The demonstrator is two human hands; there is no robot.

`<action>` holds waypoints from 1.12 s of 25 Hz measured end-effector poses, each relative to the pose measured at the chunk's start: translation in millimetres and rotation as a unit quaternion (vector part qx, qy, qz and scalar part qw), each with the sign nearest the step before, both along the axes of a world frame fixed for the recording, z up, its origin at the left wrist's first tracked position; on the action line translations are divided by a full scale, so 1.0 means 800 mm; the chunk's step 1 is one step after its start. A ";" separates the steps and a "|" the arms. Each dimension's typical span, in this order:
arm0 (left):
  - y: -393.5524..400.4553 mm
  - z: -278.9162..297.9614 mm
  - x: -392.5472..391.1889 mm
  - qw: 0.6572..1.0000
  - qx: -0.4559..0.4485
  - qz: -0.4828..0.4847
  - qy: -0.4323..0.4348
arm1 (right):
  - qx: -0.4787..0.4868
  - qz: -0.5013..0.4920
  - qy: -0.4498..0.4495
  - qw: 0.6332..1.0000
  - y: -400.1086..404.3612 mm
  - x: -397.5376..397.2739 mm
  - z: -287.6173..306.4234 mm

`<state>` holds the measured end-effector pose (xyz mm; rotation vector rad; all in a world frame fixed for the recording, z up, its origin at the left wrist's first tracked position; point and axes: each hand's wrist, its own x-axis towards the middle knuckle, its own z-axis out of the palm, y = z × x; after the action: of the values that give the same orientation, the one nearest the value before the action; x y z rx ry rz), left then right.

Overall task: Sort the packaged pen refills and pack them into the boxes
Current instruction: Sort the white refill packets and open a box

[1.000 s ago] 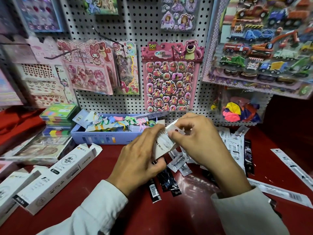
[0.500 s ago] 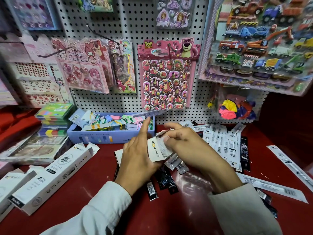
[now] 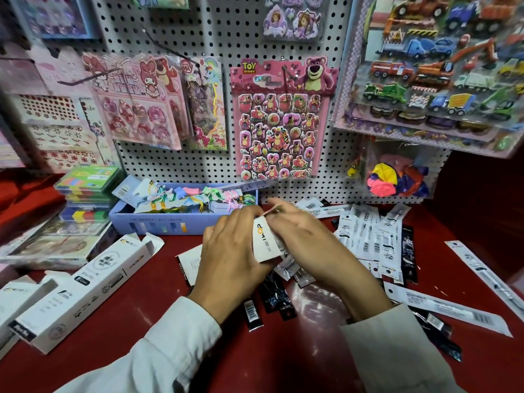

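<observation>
Pen refills in white sleeves [image 3: 368, 236] lie fanned on the red counter [image 3: 283, 350] to the right of the hands, with black-sleeved ones [image 3: 276, 296] spilling out from under the wrists and two long packs [image 3: 442, 304] off to the right. Both hands meet over a small white box [image 3: 265, 242]: the left hand [image 3: 229, 259] wraps around it, and the right hand [image 3: 306, 242] has its fingertips curled in at the box's top end, seemingly working a flap or a refill there; motion blur hides which. I judge the step to be loading or closing this box. Next comes setting it aside and taking up one of the open white boxes [image 3: 85, 290] lying at the left, which calls for matching sleeve colour first
</observation>
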<state>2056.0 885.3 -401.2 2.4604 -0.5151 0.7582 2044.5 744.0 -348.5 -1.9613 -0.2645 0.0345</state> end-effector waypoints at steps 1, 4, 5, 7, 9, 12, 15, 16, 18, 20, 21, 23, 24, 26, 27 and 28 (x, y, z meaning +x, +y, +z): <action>0.005 0.001 0.004 1.000 0.009 0.013 0.012 | 0.058 -0.033 -0.033 0.997 -0.010 0.002 0.004; 0.022 0.001 0.014 0.999 0.014 0.028 0.036 | 0.120 -0.206 -0.074 0.968 -0.054 0.017 0.000; 0.024 0.000 0.015 0.999 0.010 0.024 0.034 | 0.042 -0.271 -0.058 0.960 -0.067 0.025 -0.012; 0.022 -0.003 0.013 0.999 -0.016 0.006 0.036 | -0.210 -0.314 0.036 0.925 -0.068 0.034 -0.052; 0.018 -0.006 0.013 0.999 -0.029 -0.024 0.035 | -0.403 -0.274 0.097 0.868 -0.047 0.038 -0.093; 0.018 -0.012 0.014 0.998 -0.005 -0.048 0.030 | -0.451 -0.254 0.083 0.852 -0.021 0.046 -0.116; 0.018 -0.012 0.013 0.998 -0.010 -0.063 0.017 | -0.367 -0.257 0.140 0.883 -0.031 0.053 -0.112; 0.018 -0.011 0.012 0.998 -0.022 -0.066 0.007 | -0.337 -0.253 0.159 0.893 -0.037 0.053 -0.109; 0.020 -0.006 0.012 0.995 -0.078 -0.062 -0.005 | -0.287 -0.249 0.176 0.908 -0.048 0.049 -0.098; 0.022 -0.001 0.012 0.987 -0.148 -0.068 -0.001 | -0.224 -0.240 0.180 0.927 -0.062 0.042 -0.084; 0.021 0.001 0.011 0.983 -0.168 -0.080 -0.001 | -0.183 -0.232 0.180 0.938 -0.071 0.037 -0.073; 0.020 0.003 0.011 0.979 -0.176 -0.097 -0.012 | -0.092 -0.218 0.144 0.961 -0.089 0.025 -0.048; 0.020 0.003 0.010 0.979 -0.178 -0.097 -0.022 | -0.033 -0.223 0.102 0.969 -0.095 0.019 -0.033; 0.019 0.005 0.007 0.978 -0.178 -0.095 -0.044 | 0.136 -0.237 -0.014 0.962 -0.100 0.006 -0.001; 0.019 0.005 0.006 0.979 -0.166 -0.100 -0.061 | 0.226 -0.230 -0.069 0.944 -0.098 0.001 0.014; 0.019 0.004 0.005 0.980 -0.148 -0.105 -0.079 | 0.301 -0.215 -0.109 0.923 -0.094 -0.004 0.025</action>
<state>2060.0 900.2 -397.7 2.0465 -0.6587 0.8760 2041.5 668.7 -328.9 -1.3667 0.0238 -0.5007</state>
